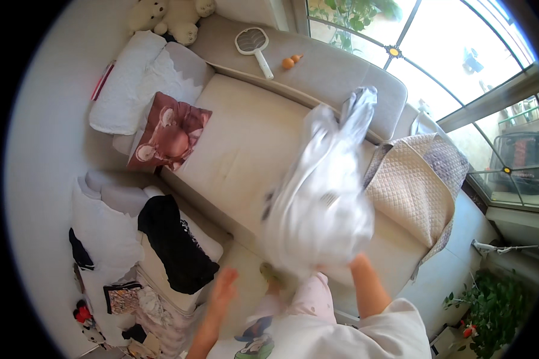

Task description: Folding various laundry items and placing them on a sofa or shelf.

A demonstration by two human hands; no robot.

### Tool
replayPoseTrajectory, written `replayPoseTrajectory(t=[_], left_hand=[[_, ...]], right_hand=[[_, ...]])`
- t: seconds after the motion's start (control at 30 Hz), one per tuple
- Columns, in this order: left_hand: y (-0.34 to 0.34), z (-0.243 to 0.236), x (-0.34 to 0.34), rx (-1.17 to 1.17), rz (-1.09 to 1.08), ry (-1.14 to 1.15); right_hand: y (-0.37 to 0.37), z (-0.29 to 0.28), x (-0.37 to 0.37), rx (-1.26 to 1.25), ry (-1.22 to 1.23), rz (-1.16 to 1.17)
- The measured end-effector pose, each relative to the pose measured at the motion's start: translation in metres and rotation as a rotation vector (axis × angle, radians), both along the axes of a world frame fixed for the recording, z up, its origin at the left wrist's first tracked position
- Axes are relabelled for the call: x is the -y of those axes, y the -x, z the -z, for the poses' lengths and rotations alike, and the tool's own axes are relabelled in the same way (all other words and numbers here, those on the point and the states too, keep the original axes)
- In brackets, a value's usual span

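A white and pale grey cloth bundle [317,215], blurred by motion, rises over the beige sofa seat [221,137], one end reaching toward the backrest. My right hand [356,261] grips the bundle's lower right part, its fingers mostly hidden by the fabric. Lower left of it, my left hand [224,281] is raised, smeared, holding nothing, with loosely bent fingers. Beside the bundle on the right, a quilted cream and grey cover [413,191] lies rumpled over the seat.
A brown printed pillow [169,131], white bedding [129,78], and a teddy bear [179,18] are at upper left. A racket [263,63] lies on the backrest [335,57]. Black clothing [173,245] covers the lower-left seat. A window [437,48] and plant [491,305] are at right.
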State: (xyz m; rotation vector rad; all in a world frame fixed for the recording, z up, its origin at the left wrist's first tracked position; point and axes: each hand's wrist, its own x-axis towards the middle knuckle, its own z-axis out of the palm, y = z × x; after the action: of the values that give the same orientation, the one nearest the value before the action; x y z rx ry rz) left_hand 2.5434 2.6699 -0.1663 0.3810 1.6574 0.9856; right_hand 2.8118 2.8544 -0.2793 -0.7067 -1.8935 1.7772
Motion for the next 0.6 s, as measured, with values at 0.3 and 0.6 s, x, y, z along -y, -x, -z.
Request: replayPoseTrajectory(t=[0.3,0.6], left_hand=[[0.04,-0.063,0.058,0.493,0.041,0.189],[0.103,-0.019,0.23,0.942,-0.494,-0.441]], right_hand=[[0.13,-0.179,0.119,0.254,-0.284,-0.833],[0.24,-0.196,0.233,0.215,-0.115,-0.794]])
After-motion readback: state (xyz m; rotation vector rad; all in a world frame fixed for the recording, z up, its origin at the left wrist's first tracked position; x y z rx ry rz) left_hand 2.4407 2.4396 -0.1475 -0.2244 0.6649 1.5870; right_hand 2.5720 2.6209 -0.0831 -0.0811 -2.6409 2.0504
